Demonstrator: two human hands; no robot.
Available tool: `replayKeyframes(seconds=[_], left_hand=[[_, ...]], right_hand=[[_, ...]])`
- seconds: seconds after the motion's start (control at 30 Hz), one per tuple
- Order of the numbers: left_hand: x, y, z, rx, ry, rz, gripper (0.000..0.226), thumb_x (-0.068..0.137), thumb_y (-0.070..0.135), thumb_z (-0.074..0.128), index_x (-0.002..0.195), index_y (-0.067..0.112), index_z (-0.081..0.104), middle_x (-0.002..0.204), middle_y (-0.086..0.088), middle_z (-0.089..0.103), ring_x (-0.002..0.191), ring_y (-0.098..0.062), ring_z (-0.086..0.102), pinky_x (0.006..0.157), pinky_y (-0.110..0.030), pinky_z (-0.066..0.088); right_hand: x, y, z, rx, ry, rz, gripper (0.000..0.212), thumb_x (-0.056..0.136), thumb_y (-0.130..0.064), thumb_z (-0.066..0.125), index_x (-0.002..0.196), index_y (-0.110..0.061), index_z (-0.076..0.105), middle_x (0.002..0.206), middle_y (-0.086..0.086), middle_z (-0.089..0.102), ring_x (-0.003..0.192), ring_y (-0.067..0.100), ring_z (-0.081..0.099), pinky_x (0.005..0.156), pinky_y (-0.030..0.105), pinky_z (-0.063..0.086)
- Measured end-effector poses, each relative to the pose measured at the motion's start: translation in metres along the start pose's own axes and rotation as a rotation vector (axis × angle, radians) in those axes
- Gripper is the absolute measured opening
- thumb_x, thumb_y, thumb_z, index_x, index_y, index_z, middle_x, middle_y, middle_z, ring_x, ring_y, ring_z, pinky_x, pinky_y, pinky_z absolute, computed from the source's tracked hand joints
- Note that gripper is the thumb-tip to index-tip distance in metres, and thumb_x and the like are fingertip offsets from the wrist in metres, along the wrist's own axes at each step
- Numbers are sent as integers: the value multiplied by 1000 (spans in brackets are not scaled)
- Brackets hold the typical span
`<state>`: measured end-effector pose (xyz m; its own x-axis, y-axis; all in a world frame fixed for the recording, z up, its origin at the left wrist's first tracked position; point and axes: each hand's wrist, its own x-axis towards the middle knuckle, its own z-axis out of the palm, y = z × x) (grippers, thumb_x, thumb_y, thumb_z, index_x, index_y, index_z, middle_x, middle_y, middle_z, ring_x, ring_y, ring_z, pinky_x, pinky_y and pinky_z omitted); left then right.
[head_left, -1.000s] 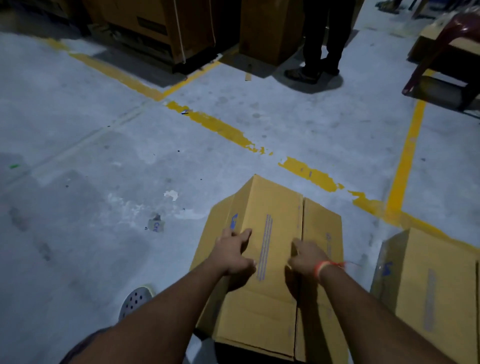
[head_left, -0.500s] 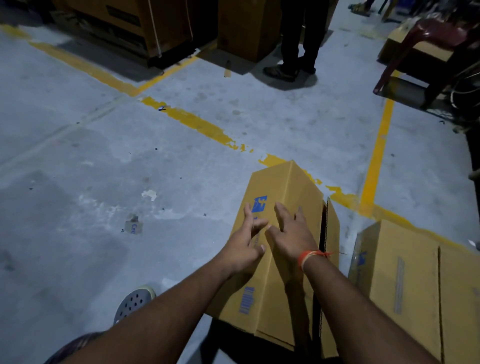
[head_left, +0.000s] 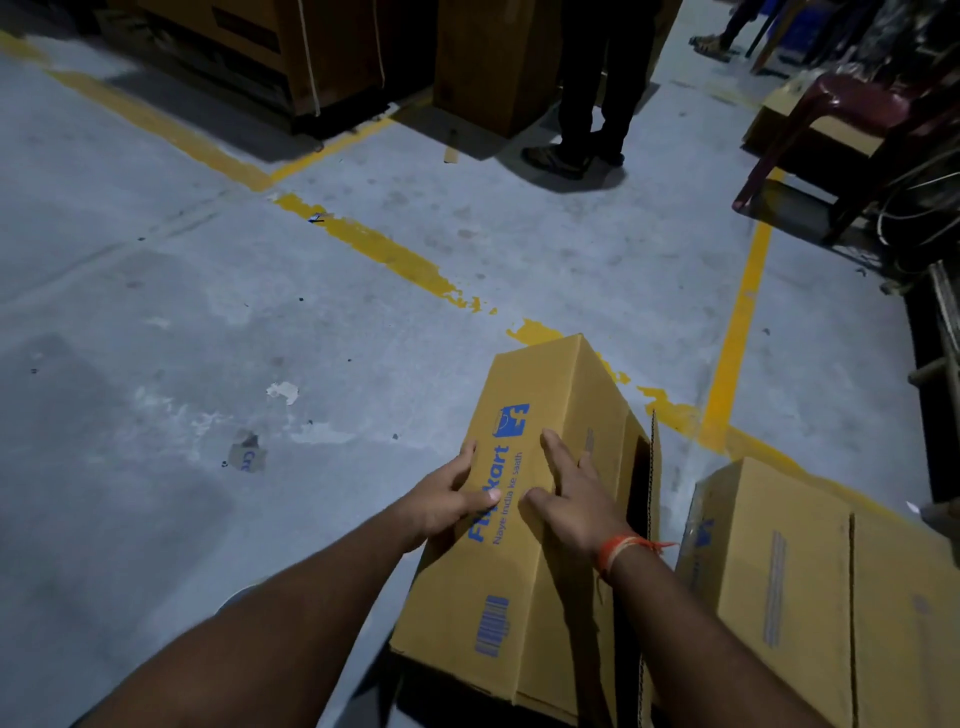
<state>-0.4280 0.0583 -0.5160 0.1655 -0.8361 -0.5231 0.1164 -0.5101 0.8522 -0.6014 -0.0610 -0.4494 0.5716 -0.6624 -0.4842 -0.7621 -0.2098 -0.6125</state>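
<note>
A brown cardboard box (head_left: 550, 395) with blue print lies on the grey floor in front of me, its printed side facing up and an open flap on its right. My left hand (head_left: 441, 501) holds the box's left edge, thumb on top and fingers down the side. Flat on the printed face lies my right hand (head_left: 574, 491), fingers spread and straight; an orange thread circles its wrist.
A second cardboard box (head_left: 810, 582) stands close on the right. Yellow floor lines (head_left: 384, 249) cross the concrete. A person's legs (head_left: 592, 104) stand at the back by large cartons (head_left: 488, 67). A maroon chair (head_left: 852, 119) is at the far right.
The box has been turned over, so its printed side now faces up instead of the taped flaps. Both hands shifted from the flap seam onto this side.
</note>
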Motion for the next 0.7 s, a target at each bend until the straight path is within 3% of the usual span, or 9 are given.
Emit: replayKeyframes(seconds=[0.07, 0.17, 0.27, 0.37, 0.47, 0.57, 0.63, 0.7], left_hand=[[-9, 14, -3, 58, -14, 60, 102, 89, 33, 79, 164, 32, 10, 142, 15, 59, 121, -1, 61, 103, -29, 52], [-28, 38, -15, 193, 26, 193, 108, 81, 36, 84, 163, 23, 16, 142, 10, 60, 125, -1, 59, 112, -38, 47], [-58, 66, -27, 340, 254, 275, 107, 69, 52, 81, 160, 37, 27, 135, 6, 49, 122, 14, 47, 114, -25, 38], [-87, 80, -29, 509, 527, 304, 100, 62, 67, 70, 153, 54, 31, 131, 6, 38, 129, -11, 39, 113, -29, 34], [-97, 78, -14, 650, 645, 271, 93, 72, 57, 73, 154, 53, 30, 144, 1, 31, 132, -22, 29, 111, -28, 28], [-85, 55, -5, 743, 582, 134, 97, 77, 50, 77, 159, 46, 23, 157, -6, 21, 143, -29, 21, 109, -24, 19], [-76, 36, -8, 750, 437, 61, 103, 80, 53, 77, 161, 43, 14, 164, -7, 11, 150, -32, 14, 114, -28, 17], [-67, 24, -13, 751, 315, 58, 109, 81, 61, 72, 162, 39, 3, 167, -1, 5, 152, -33, 10, 120, -37, 17]], right_hand=[[1, -6, -6, 59, 12, -1, 88, 83, -46, 62, 154, -58, 10, 170, 6, -2, 154, 28, 19, 118, 41, 27], [0, -18, -14, 187, 63, -77, 98, 69, -51, 63, 154, -58, 14, 170, 0, 8, 156, 17, 6, 116, 39, 21], [-1, -34, -14, 423, 92, -176, 96, 67, -49, 71, 152, -56, 25, 162, -12, 29, 145, 7, 33, 117, 38, 32], [5, -44, -6, 636, 37, -247, 89, 76, -40, 76, 152, -52, 30, 147, -30, 42, 135, -4, 45, 113, 37, 41], [14, -46, 9, 765, -47, -219, 79, 92, -22, 70, 156, -42, 27, 135, -30, 52, 115, -10, 59, 101, 32, 51], [25, -39, 33, 690, -133, -131, 75, 96, -26, 67, 158, -34, 25, 139, -24, 52, 119, -3, 58, 108, 33, 43], [30, -28, 49, 610, -168, -38, 81, 90, -46, 71, 158, -34, 27, 156, -11, 40, 134, 10, 47, 113, 34, 35], [38, -11, 61, 511, -167, 64, 102, 72, -74, 72, 157, -43, 24, 162, 0, 33, 144, 23, 37, 118, 42, 31]])
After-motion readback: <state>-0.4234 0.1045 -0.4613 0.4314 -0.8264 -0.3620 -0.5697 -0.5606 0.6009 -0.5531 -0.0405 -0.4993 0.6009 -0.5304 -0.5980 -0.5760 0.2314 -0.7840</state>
